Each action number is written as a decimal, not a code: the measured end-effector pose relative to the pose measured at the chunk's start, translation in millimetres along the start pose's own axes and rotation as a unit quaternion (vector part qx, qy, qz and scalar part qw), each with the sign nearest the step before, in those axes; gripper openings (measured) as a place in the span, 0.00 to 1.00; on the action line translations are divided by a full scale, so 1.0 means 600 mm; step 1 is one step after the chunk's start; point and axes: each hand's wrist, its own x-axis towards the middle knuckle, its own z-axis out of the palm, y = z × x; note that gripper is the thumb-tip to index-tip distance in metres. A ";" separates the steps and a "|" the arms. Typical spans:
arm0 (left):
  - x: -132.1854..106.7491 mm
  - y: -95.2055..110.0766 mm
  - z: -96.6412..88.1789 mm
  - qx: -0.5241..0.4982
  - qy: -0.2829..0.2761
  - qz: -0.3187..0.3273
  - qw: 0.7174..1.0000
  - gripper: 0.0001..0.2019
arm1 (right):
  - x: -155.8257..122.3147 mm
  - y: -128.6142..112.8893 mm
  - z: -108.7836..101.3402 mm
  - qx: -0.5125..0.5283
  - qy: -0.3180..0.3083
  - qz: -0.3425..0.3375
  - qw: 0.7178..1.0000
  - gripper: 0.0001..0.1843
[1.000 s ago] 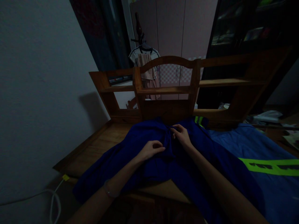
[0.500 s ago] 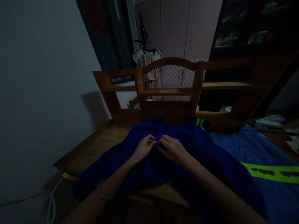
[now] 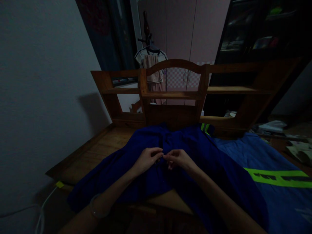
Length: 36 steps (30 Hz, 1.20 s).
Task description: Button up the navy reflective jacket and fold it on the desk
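A dark blue long-sleeved jacket [image 3: 156, 180] lies spread on the wooden desk [image 3: 109, 143], its sleeves reaching down to the left and right. Over the middle of its front, my left hand [image 3: 147, 159] pinches the cloth edge between thumb and fingers. Close against it, my right hand [image 3: 181, 159] pinches the same front edge, with fingertips nearly touching the left ones. Whatever small part lies between the fingertips is too dark to make out. A pale bangle [image 3: 97, 208] circles my left wrist.
A wooden shelf unit [image 3: 173, 95] rises along the desk's back. To the right lies a lighter blue garment [image 3: 234, 146] with a yellow-green band [image 3: 278, 178]. A wall [image 3: 48, 81] borders the left side, and a white cable [image 3: 45, 203] hangs at the lower left.
Both hands have moved slightly down the jacket front, toward me. Their fingers have shifted into a pinch with the fingertips close together. The view has turned a little.
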 end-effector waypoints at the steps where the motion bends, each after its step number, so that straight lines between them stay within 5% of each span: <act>1: -0.003 -0.003 0.001 0.015 0.009 0.011 1.000 0.15 | 0.000 0.001 0.000 0.024 -0.031 0.023 0.999 0.28; 9: -0.028 -0.015 0.014 0.035 0.042 0.051 0.997 0.12 | -0.007 0.012 0.001 0.084 -0.084 0.075 0.990 0.28; 16: -0.041 -0.012 0.018 0.050 0.051 0.067 0.995 0.12 | -0.004 0.019 -0.006 0.107 -0.091 0.054 0.989 0.25; 22: -0.037 -0.023 0.015 0.031 0.066 0.009 0.997 0.15 | -0.002 0.010 0.002 0.032 -0.076 0.010 0.997 0.27; 27: -0.036 -0.020 0.020 -0.020 0.114 0.022 0.993 0.13 | -0.005 -0.004 0.016 -0.025 -0.029 -0.020 0.999 0.26; 36: -0.034 -0.018 0.031 -0.219 0.125 -0.113 0.961 0.18 | -0.008 -0.010 0.021 -0.016 0.021 0.019 0.999 0.21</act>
